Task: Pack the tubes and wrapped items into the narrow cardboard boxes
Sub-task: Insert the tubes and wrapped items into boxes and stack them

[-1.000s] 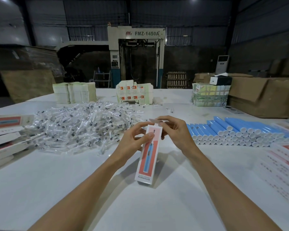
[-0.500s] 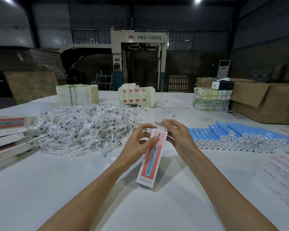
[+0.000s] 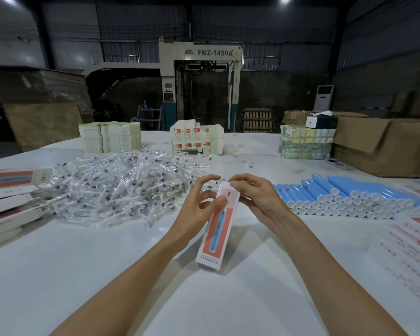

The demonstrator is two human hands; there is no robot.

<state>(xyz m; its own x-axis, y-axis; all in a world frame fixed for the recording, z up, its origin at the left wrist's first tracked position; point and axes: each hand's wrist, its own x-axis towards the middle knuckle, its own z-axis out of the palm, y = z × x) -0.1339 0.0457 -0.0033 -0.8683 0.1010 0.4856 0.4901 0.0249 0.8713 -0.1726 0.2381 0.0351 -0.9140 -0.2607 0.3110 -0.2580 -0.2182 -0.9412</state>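
Just one narrow box point(image 3: 218, 230) here, white with a red panel and a blue tube printed on it, tilted over the table point(image 3: 107, 275). My left hand point(image 3: 199, 210) grips it and my right hand point(image 3: 260, 200) pinches its top. Blue tubes point(image 3: 337, 197) and wrapped items point(image 3: 121, 187): too many to count.

The left hand point(image 3: 197, 209) and right hand point(image 3: 260, 202) are bare, as are both forearms point(image 3: 121, 282) up to the frame's edge.
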